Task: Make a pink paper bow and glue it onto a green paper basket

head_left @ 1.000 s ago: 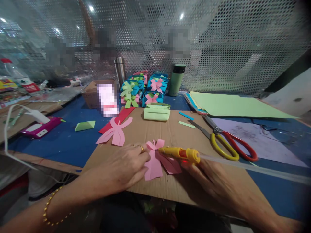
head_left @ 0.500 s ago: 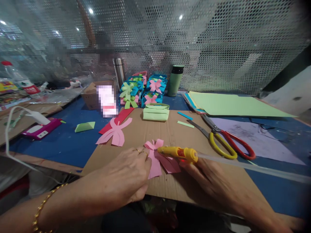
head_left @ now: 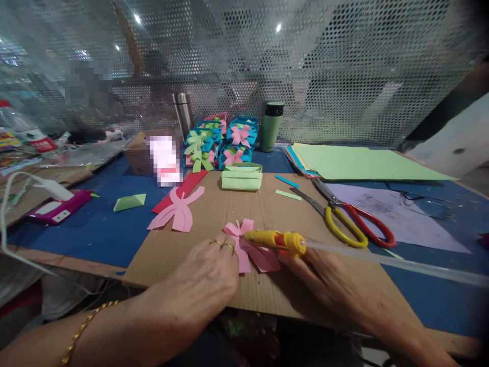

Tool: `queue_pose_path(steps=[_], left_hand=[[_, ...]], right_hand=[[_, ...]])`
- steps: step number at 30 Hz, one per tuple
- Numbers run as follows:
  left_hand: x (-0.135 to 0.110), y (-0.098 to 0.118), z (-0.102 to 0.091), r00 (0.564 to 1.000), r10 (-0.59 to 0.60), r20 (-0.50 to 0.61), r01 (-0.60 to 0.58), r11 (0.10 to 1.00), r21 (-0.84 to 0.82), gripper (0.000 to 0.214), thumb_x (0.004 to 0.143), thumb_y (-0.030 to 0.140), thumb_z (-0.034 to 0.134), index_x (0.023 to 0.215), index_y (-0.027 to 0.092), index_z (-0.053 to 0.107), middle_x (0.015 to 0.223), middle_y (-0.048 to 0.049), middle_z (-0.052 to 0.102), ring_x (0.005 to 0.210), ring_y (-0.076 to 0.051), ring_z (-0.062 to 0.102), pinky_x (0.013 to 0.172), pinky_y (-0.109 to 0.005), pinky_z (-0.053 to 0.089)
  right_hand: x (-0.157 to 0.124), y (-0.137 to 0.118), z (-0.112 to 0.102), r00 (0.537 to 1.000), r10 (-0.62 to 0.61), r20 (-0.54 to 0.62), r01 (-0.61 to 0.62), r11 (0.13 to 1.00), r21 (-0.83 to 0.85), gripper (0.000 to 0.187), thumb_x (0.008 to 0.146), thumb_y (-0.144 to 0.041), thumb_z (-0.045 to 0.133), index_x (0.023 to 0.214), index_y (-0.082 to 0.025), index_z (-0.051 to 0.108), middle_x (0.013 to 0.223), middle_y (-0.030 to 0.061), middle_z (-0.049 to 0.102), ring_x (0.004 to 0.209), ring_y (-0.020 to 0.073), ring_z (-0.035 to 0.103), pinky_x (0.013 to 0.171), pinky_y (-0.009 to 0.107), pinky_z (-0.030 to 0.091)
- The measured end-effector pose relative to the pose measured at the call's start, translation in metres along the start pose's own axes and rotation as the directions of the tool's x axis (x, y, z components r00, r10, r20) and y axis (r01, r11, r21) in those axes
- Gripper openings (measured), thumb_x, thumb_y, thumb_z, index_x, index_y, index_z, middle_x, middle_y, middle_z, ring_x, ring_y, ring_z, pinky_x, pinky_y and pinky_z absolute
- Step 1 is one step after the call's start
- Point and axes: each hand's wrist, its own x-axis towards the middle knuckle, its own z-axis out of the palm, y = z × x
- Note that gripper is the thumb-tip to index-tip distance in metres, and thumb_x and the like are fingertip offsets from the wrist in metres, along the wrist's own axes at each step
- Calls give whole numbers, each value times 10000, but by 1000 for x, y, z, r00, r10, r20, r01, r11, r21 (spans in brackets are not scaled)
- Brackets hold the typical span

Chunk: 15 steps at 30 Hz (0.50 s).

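One glue gun (head_left: pixel 275 240) gripped in our right hand (head_left: pixel 321 272) | left hand (head_left: pixel 210 270) curled at pink bow (head_left: pixel 244 252), pinching unclear | likely gluing; next probably needs steady paper

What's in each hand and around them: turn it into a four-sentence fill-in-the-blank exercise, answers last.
The right hand holds a glue gun with a ____ body.
The paper bow at the left hand is ____.
The scissors have one yellow handle and one ____ handle.
The green tumbler has a ____ lid.

Answers: yellow; pink; red; black.
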Motion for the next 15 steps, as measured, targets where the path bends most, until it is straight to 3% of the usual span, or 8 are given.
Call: queue_pose_path(steps=[3,5,10,15], left_hand=[[12,-1,-1,998,-39,41,37,998,53,364,779,-73,382,987,103,623,931,-160,701,839,-278,663,733,-419,568],[17,-6,2,998,-59,8,59,998,-2,325,797,-70,389,926,128,614,890,-136,695,794,-251,650,694,-383,558],[16,-24,7,978,-208,-23,187,915,-358,191,891,59,454,925,173,604,916,-65,666,792,-192,617,693,-315,504],[17,-29,-8,940,-340,-13,269,769,-580,161,894,108,511,823,189,631,802,-9,630,749,-157,593,651,-265,442]], right_hand=[[2,-1,-1,999,43,12,-43,998,41,493,1066,-274,304,760,-205,684,631,27,660,461,136,537,434,252,311],[2,-1,-1,1000,-1,20,0,1000,28,512,1069,-262,278,772,-204,691,664,37,671,491,146,557,460,256,354],[3,-1,-3,992,-114,-47,110,991,-71,626,1067,-218,152,759,-191,697,685,86,675,535,187,570,493,289,372],[4,-3,-8,974,-214,-73,198,963,-181,678,1040,-128,108,680,-192,679,625,94,663,496,182,528,480,292,338]])
